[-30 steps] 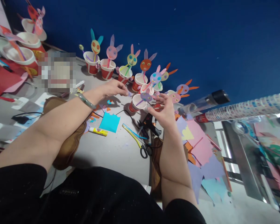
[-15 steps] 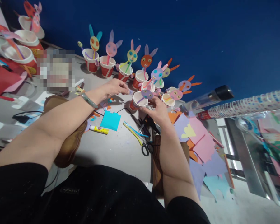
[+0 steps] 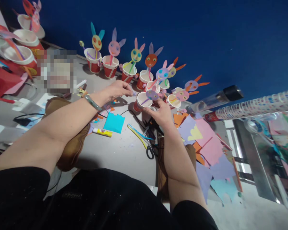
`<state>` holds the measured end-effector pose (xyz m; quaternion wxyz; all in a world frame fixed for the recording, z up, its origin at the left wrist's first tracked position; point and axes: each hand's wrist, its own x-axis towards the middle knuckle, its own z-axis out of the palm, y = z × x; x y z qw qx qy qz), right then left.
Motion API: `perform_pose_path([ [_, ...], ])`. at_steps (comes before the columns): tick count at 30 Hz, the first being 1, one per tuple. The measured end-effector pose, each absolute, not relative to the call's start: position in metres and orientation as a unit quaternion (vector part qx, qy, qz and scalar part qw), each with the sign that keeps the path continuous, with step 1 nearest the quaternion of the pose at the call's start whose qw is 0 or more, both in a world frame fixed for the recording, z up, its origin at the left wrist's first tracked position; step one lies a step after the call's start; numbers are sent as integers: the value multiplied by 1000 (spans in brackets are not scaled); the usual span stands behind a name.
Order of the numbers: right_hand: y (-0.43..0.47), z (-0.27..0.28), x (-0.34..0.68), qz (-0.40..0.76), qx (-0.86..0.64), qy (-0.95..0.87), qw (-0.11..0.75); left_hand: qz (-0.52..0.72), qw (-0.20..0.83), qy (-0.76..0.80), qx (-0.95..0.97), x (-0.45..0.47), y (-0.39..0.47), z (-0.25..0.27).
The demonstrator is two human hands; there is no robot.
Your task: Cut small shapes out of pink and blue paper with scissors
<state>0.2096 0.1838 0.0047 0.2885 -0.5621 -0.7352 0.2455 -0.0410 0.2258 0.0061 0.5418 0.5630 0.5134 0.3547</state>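
A red-and-white paper cup stands before me, with a round purple paper face on a strip rising from it. At its left side, my left hand is closed, pinching a small pale-purple piece, partly hidden by the fingertips. My right hand curls round the cup's right side, thumb at the front and fingers partly hidden behind. Just beyond are more cups with rabbit faces, among them one with a lilac face and pink ears.
Below the hands lie turquoise paper, a yellow glue stick, pipe cleaners and black-handled scissors. Coloured paper sheets spread to the right, near a long stack of cups. A blue wall rises behind.
Both hands keep the same hold at the cup. The view has shifted very slightly; nothing else has visibly moved.
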Motion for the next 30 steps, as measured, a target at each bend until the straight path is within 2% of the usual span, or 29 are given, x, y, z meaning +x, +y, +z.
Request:
perform_pose_path([
  [14, 186, 1, 208, 226, -562, -742, 286, 351, 519, 522, 579, -38, 223, 9],
  [30, 185, -2, 204, 257, -557, -725, 313, 362, 498, 561, 554, -28, 214, 20],
])
